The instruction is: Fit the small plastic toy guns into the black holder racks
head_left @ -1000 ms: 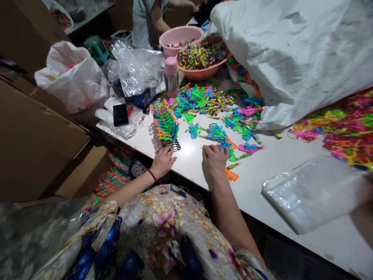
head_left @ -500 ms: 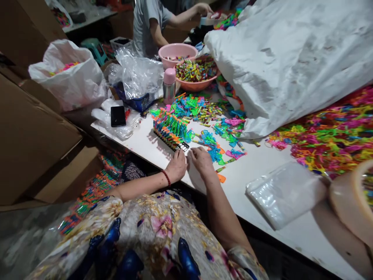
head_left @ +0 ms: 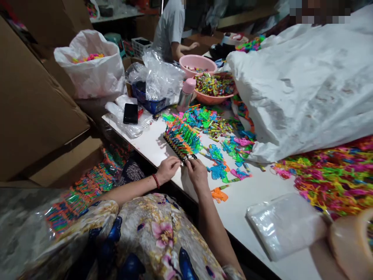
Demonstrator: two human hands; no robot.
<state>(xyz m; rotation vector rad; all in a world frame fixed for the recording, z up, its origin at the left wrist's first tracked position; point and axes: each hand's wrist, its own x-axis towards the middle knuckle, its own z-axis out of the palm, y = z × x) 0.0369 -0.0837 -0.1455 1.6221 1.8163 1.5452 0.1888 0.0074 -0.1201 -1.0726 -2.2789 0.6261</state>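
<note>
A narrow black rack on the white table holds a dense row of small colourful plastic pieces in orange, green and blue. Its near end, with bare black openwork, points toward me. My right hand is closed at that near end, thumb and fingers curled against the black frame. Just left of it, my left hand has its fingertips pinched together; whatever they hold is too small to make out. Loose blue and green pieces lie right of the rack, and an orange piece lies nearer the table edge.
Behind the rack stand a pink-capped bottle, an orange basin of small parts and a blue basket. A phone lies left. Rightward are a large white sack and clear bags. Another person sits beyond.
My right hand has come onto the rack's near end, while my left hand has drawn back slightly to the left. The view has shifted, and the other person's arm has lowered.
</note>
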